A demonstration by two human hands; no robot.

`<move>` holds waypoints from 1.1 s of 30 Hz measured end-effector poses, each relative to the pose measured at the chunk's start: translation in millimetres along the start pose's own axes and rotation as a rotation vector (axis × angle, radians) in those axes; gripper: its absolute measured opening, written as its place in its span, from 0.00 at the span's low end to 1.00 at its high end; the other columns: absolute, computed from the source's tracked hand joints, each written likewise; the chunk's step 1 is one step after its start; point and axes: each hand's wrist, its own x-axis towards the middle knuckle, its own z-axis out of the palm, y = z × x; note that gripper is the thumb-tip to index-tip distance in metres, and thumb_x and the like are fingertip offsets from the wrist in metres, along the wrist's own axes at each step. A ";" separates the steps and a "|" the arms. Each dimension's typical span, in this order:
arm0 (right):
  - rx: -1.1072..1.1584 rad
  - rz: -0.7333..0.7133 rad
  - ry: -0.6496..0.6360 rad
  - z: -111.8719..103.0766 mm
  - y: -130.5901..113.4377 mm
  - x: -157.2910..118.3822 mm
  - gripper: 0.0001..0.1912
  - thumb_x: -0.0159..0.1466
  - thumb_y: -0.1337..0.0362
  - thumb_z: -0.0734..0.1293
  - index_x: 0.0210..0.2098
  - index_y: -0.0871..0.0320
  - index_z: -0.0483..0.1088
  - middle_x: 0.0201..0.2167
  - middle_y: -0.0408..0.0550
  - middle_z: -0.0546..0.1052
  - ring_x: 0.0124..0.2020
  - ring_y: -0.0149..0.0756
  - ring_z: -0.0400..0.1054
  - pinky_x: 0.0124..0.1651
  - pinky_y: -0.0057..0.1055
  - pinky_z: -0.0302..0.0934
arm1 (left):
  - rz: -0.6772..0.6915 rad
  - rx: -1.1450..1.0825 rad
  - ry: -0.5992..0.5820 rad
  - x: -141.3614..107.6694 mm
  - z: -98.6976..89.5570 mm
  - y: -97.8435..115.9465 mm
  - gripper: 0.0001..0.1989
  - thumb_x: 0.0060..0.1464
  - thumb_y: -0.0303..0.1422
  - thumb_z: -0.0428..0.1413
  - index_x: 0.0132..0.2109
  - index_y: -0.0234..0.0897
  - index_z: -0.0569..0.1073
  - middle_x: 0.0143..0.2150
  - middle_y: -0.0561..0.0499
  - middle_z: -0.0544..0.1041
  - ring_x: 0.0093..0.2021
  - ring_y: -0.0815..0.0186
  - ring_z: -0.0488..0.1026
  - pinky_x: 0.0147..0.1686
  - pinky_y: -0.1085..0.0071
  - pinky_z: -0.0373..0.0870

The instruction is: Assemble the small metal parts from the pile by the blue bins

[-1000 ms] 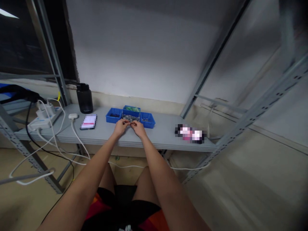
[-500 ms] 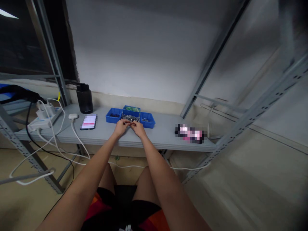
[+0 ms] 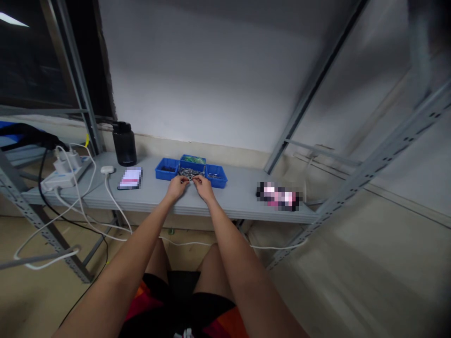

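Observation:
My left hand [image 3: 178, 187] and my right hand [image 3: 203, 187] meet fingertip to fingertip at the front of the blue bins, both pinched closed. Whatever small piece sits between the fingers is too tiny to name. Just behind them lies a heap of shiny metal parts [image 3: 190, 172] in the middle bin. To its left stands a blue bin [image 3: 162, 175] with dark small pieces, and to its right a blue bin [image 3: 220, 182] with a few thin metal pieces. A further blue bin [image 3: 192, 164] at the back holds something green.
On the grey shelf [image 3: 236, 197] stand a black bottle [image 3: 124, 145] and a lit phone [image 3: 130, 179] at the left. A white power strip [image 3: 66, 176] trails cables over the edge. A blurred dark-and-pink object [image 3: 279, 196] lies at the right, near a metal upright [image 3: 299, 112].
My fingertips have shifted slightly, and a little more gap shows between my two hands. The bins and other things stay where they were.

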 end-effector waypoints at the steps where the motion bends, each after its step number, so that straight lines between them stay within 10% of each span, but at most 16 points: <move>1: 0.004 0.003 0.004 0.0 -0.3 0.2 0.09 0.62 0.65 0.63 0.37 0.58 0.74 0.37 0.48 0.80 0.40 0.37 0.72 0.48 0.33 0.64 | 0.007 0.014 -0.013 -0.1 -0.2 0.2 0.09 0.53 0.30 0.56 0.38 0.33 0.80 0.40 0.42 0.82 0.40 0.58 0.76 0.47 0.64 0.71; 20: 0.006 0.003 0.043 -0.9 -4.2 -0.1 0.09 0.64 0.65 0.62 0.40 0.58 0.74 0.39 0.50 0.80 0.42 0.36 0.72 0.48 0.31 0.63 | 0.076 0.201 0.050 -9.2 -5.8 16.9 0.10 0.57 0.30 0.53 0.41 0.33 0.79 0.43 0.41 0.80 0.43 0.59 0.74 0.46 0.67 0.68; 26: -0.396 -0.048 -0.050 1.7 -10.1 -7.4 0.16 0.67 0.66 0.60 0.52 0.58 0.72 0.52 0.55 0.74 0.52 0.39 0.68 0.56 0.34 0.60 | -0.002 0.479 0.308 10.3 -36.2 28.8 0.15 0.62 0.35 0.48 0.45 0.35 0.77 0.46 0.39 0.77 0.50 0.51 0.69 0.51 0.60 0.62; 33: -0.749 0.029 -0.185 2.7 -22.8 -12.9 0.18 0.68 0.66 0.56 0.49 0.59 0.75 0.51 0.58 0.75 0.55 0.48 0.64 0.54 0.41 0.61 | -0.026 0.708 0.263 25.1 -61.2 31.2 0.17 0.60 0.30 0.49 0.51 0.25 0.72 0.50 0.29 0.73 0.54 0.44 0.65 0.52 0.53 0.59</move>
